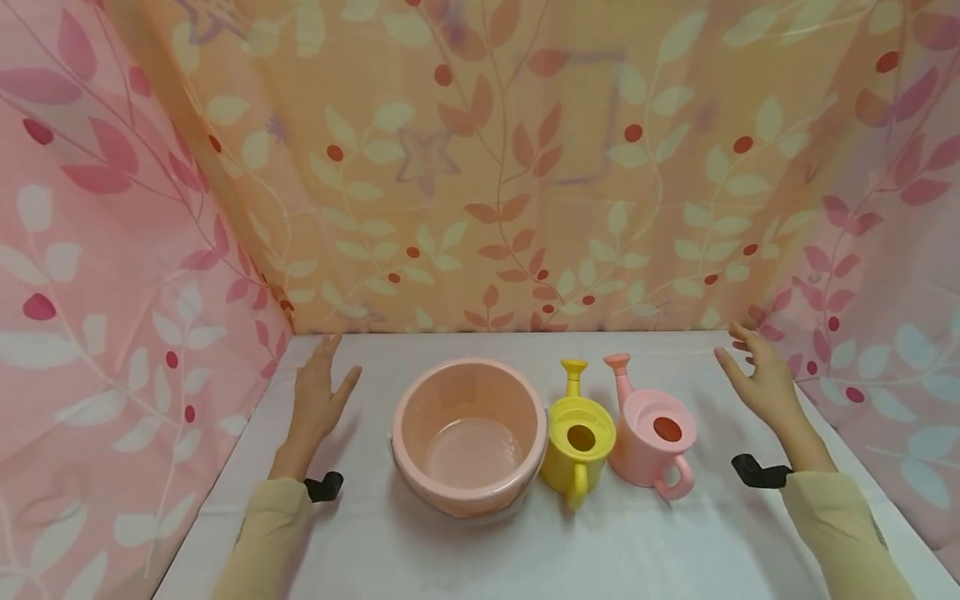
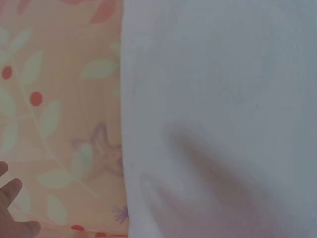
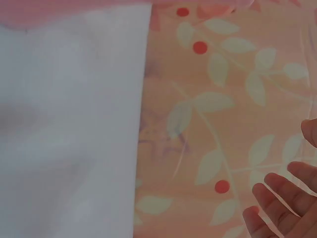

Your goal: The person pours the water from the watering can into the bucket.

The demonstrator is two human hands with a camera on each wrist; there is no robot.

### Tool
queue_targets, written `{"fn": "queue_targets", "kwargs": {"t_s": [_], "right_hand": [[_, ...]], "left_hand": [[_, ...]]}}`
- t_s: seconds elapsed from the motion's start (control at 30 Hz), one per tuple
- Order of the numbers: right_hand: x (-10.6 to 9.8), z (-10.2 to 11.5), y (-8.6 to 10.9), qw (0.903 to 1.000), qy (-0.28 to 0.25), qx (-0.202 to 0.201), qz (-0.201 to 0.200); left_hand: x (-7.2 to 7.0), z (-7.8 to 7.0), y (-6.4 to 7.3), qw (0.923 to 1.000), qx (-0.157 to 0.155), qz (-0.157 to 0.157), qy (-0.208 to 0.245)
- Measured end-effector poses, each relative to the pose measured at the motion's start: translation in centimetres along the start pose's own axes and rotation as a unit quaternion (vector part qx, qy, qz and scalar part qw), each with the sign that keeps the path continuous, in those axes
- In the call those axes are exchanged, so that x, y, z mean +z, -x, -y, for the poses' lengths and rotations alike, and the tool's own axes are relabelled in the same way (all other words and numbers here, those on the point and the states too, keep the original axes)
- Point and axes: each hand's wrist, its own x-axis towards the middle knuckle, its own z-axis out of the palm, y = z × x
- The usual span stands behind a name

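Observation:
In the head view a pale pink bucket (image 1: 468, 492) stands upright at the middle of the white table, its inside bare. Right beside it is a yellow watering can (image 1: 558, 454), and a pink watering can (image 1: 637, 450) stands just to the right of that one. Both cans have their spouts toward the back and handles toward the front. My left hand (image 1: 318, 400) hovers left of the bucket, fingers extended, holding nothing. Over on the right, my right hand (image 1: 765, 387) is held apart from the pink can, its fingers spread and without anything in them.
A leaf-patterned orange cloth (image 1: 498, 250) hangs behind the table (image 1: 420, 567). Pink patterned cloths rise on the left (image 1: 135, 275) and right (image 1: 892, 300). A black strap mount (image 1: 324, 487) sits on the left wrist, and another black mount (image 1: 757, 473) on the right.

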Motion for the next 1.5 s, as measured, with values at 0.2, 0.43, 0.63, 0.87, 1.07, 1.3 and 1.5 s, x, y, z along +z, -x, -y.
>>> {"fn": "queue_targets", "kwargs": {"t_s": [0.2, 0.43, 0.63, 0.87, 1.07, 1.3, 1.5], "right_hand": [[0.2, 2.1, 0.8, 0.9989, -0.007, -0.037, -0.028], [1.0, 4.5, 1.7, 0.9967, -0.02, -0.059, -0.051], [1.9, 6.5, 3.0, 0.9951, -0.036, -0.06, -0.069], [3.0, 8.5, 4.9, 0.9915, -0.084, -0.063, -0.077], [3.8, 11.0, 6.6, 0.9857, -0.14, -0.043, -0.082], [4.1, 15.5, 8.4, 0.9817, -0.171, -0.055, -0.063], [5.1, 16.6, 9.5, 0.9794, -0.192, -0.05, -0.034]], "left_hand": [[-0.3, -1.6, 0.5, 0.998, -0.003, 0.014, 0.061], [-0.7, -4.0, 1.1, 0.9891, -0.034, 0.045, 0.136], [-0.7, -5.8, 1.8, 0.9811, -0.054, 0.07, 0.172], [-0.7, -8.3, 2.7, 0.9706, -0.06, 0.091, 0.215], [-1.9, -12.1, 2.8, 0.9636, -0.054, 0.099, 0.242], [-1.8, -13.5, 2.9, 0.9573, -0.042, 0.118, 0.261], [-1.6, -13.9, 2.9, 0.9509, -0.033, 0.129, 0.279]]}}
